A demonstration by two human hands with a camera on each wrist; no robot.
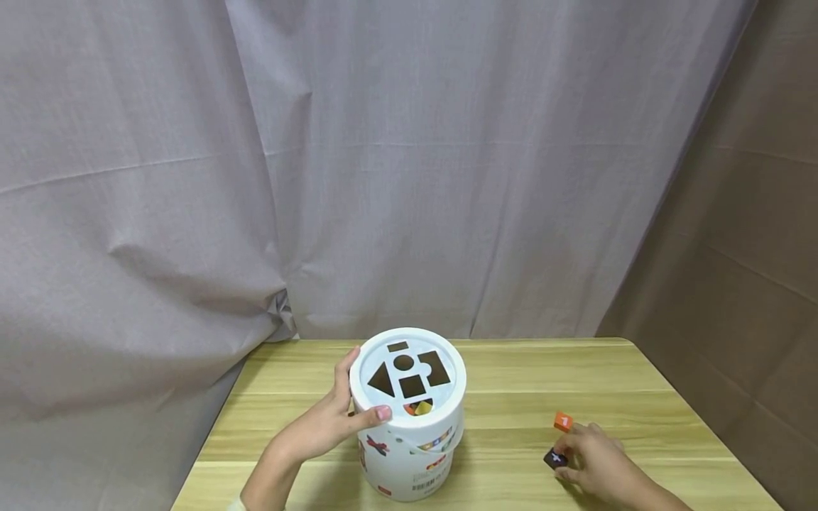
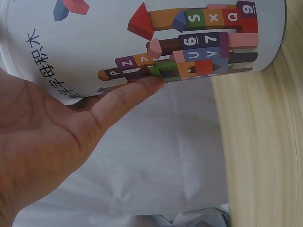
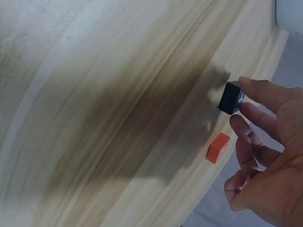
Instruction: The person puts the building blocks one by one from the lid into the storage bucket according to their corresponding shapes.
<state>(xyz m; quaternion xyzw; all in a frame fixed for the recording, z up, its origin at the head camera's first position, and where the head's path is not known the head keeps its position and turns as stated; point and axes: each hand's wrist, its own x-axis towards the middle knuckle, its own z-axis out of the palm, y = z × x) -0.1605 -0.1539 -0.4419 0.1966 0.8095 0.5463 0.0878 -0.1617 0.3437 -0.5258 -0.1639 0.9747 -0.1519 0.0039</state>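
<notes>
A white bucket (image 1: 409, 465) with printed block pictures stands upright on the table, its lid (image 1: 372, 399) cut with several shaped holes. Colored blocks (image 1: 423, 407) show through the front hole. My left hand (image 1: 322, 422) rests against the bucket's left side, thumb on the lid's rim and fingers stretched along the wall. In the left wrist view, a straight finger (image 2: 128, 99) touches the printed side. My right hand (image 1: 597, 461) pinches a black block (image 3: 230, 98) with a white mark between thumb and index finger, low over the table. Just beyond it lies an orange block (image 1: 563, 421) marked 1.
The wood-grain table (image 1: 511, 397) runs back to a grey curtain (image 1: 409, 177). Another curtain (image 1: 754, 284) hangs along the right side. A white handle (image 1: 455, 443) hangs at the bucket's front.
</notes>
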